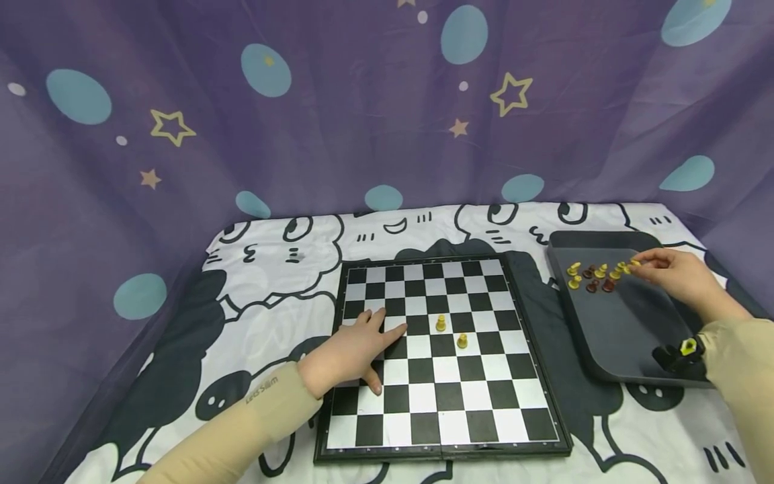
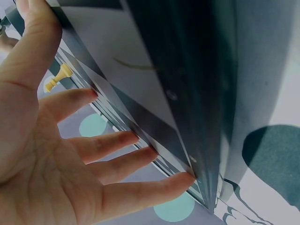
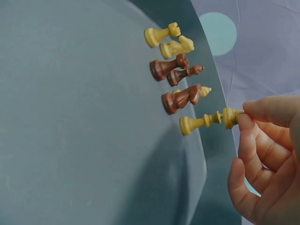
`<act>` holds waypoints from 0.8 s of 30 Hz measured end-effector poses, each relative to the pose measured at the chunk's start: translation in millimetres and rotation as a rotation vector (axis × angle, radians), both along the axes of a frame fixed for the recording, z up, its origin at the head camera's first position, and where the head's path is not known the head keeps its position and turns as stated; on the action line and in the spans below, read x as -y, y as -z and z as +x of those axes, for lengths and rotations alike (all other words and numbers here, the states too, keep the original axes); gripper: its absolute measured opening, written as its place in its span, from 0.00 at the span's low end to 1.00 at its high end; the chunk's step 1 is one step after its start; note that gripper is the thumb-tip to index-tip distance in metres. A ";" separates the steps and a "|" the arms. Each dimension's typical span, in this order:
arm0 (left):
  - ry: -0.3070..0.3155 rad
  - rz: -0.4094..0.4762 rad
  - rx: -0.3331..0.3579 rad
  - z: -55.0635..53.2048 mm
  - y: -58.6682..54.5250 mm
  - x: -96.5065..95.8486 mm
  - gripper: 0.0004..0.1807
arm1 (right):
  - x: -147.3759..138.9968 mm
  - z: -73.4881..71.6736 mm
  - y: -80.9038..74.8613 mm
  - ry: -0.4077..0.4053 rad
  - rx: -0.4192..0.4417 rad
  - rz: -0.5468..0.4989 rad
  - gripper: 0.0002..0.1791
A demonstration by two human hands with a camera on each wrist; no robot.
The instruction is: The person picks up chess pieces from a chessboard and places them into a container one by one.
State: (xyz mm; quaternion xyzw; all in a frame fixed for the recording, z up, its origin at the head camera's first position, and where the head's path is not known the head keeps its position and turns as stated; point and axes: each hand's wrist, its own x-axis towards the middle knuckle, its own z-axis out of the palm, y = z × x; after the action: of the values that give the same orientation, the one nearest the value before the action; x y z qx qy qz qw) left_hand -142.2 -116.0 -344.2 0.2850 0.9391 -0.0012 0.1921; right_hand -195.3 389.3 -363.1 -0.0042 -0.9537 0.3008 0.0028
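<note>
A black-and-white chessboard [image 1: 445, 366] lies open with two yellow chess pieces, one [image 1: 441, 323] a little farther back than the other [image 1: 462, 341]. My left hand [image 1: 357, 346] reaches over the board's left side, its fingers spread and fairly straight, fingertips at the squares. At the grey tray [image 1: 635, 329] on the right, my right hand [image 1: 680, 279] pinches a yellow chess piece [image 3: 229, 118] between thumb and fingertip. Its upper end is hidden by the fingers. Just beyond its base, in the right wrist view, stands another yellow piece [image 3: 187, 125].
More yellow and brown pieces stand in the tray's far part, among them a yellow rook [image 3: 161, 34], a yellow knight [image 3: 177, 47] and a brown knight [image 3: 180, 99]. The tray has a raised rim. A cartoon-print cloth [image 1: 278, 262] covers the table; a purple curtain [image 1: 338, 121] hangs behind.
</note>
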 end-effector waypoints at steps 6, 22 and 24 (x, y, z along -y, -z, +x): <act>-0.009 0.001 -0.002 0.4 -0.1 1.6 0.58 | -3.2 -2.3 7.6 -0.035 0.046 -0.013 0.21; -0.011 0.003 0.020 3.3 -1.9 0.1 0.57 | -4.0 -0.7 21.3 -0.058 0.144 0.029 0.23; -0.014 -0.001 0.017 3.1 -3.0 0.5 0.58 | -3.4 -1.9 21.8 -0.058 0.143 0.026 0.23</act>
State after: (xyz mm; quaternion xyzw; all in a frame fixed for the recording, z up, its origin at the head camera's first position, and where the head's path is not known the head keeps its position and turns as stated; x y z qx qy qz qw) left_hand -139.1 -116.5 -341.1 0.2781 0.9394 0.0023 0.2004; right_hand -197.2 392.8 -384.8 0.0023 -0.9550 0.2872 -0.0740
